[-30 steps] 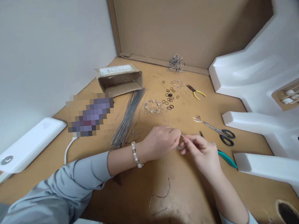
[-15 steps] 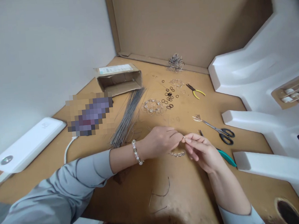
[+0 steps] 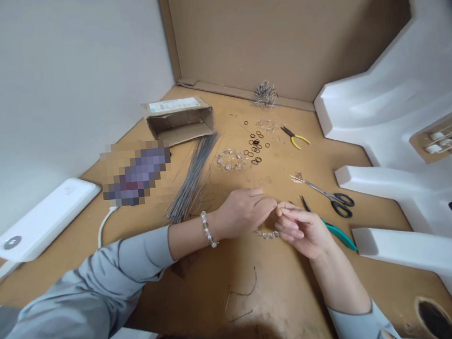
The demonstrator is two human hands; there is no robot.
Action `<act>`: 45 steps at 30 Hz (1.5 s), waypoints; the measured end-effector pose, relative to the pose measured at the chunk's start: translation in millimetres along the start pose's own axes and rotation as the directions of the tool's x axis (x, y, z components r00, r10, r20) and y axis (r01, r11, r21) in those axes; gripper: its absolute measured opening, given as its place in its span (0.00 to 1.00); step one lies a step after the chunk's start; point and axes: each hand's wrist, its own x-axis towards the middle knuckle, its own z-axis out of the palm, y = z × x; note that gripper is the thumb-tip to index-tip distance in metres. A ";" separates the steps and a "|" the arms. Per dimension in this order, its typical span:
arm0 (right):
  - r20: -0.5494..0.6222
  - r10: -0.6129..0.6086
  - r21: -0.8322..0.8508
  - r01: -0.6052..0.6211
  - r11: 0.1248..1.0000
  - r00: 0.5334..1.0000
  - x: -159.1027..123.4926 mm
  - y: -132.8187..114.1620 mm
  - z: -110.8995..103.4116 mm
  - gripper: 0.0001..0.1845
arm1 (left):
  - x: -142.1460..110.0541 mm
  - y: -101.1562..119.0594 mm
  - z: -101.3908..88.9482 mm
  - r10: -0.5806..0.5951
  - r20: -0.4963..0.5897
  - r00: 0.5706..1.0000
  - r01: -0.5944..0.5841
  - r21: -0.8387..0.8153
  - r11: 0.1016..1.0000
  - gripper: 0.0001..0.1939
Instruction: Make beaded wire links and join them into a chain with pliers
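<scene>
- The string of beads (image 3: 267, 234) is just below the meeting fingertips, on the person's side, its long axis left to right, ending by the right hand's lower fingers.
- The right hand (image 3: 308, 231) has thumb and forefinger together (anything pinched is too small to tell); the left hand (image 3: 236, 214) hides its grip.
- Wires (image 3: 191, 183), black rings (image 3: 256, 142) and scissors (image 3: 332, 197) lie on the tabletop (image 3: 292, 290).
- A brown panel (image 3: 289, 37) stands behind.

Pale wall (image 3: 67, 72) meets brown panel (image 3: 285, 32) behind table (image 3: 206, 308)
</scene>
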 end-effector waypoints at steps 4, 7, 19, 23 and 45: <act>0.015 -0.011 0.007 0.011 1.000 1.000 -1.7 0.5 -0.1 0.03 | 2.2 -0.3 -7.0 0.077 0.001 0.997 -0.077 0.041 0.996 0.10; 0.029 -0.008 0.002 0.008 1.000 1.000 -2.9 0.6 1.5 0.03 | 2.6 -0.4 -10.7 0.117 -0.025 0.993 -0.115 0.074 0.991 0.08; -0.158 -0.289 -0.374 0.214 0.902 0.944 -4.4 2.6 4.3 0.07 | 8.2 10.1 -2.1 -0.517 0.183 0.836 0.511 -0.604 0.612 0.07; -0.167 -0.353 -0.473 0.240 0.848 0.920 -2.6 5.8 2.4 0.09 | 12.1 9.3 -1.1 -0.541 0.512 0.667 0.616 -0.787 0.015 0.07; -0.131 -0.227 -0.183 0.201 0.962 0.965 -0.9 10.5 14.7 0.09 | 9.2 18.6 -3.3 -0.588 0.320 0.743 0.532 -0.815 0.230 0.05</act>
